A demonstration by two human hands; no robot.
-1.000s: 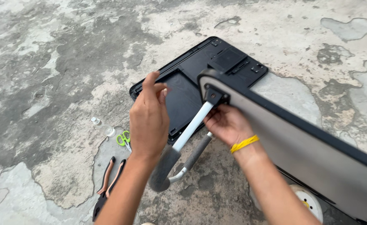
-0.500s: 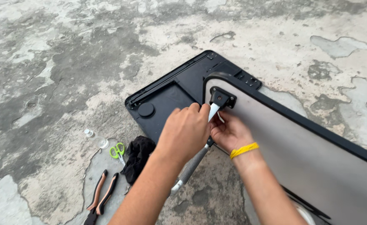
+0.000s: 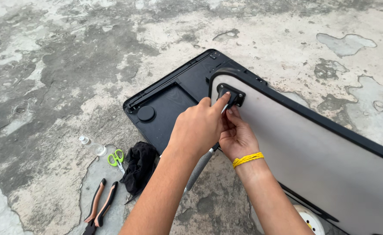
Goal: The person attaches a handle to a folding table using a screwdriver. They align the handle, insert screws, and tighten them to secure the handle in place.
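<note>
Both hands, left [image 3: 200, 128] and right [image 3: 236, 135], fingers pinching bracket [image 3: 231, 94] at panel [image 3: 313, 156] corner. Panel stiff, light-looking; grip your edge trim.

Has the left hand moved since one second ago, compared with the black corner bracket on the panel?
Yes. The left hand moved toward the black corner bracket; one fingertip now reaches it, beside the right hand.

No packages, labels, signs or screens are seen in this view. The small clear plastic bottle [image 3: 91, 146] lying on the stained concrete ground [image 3: 48, 65] carries no label that can be made out.
</note>
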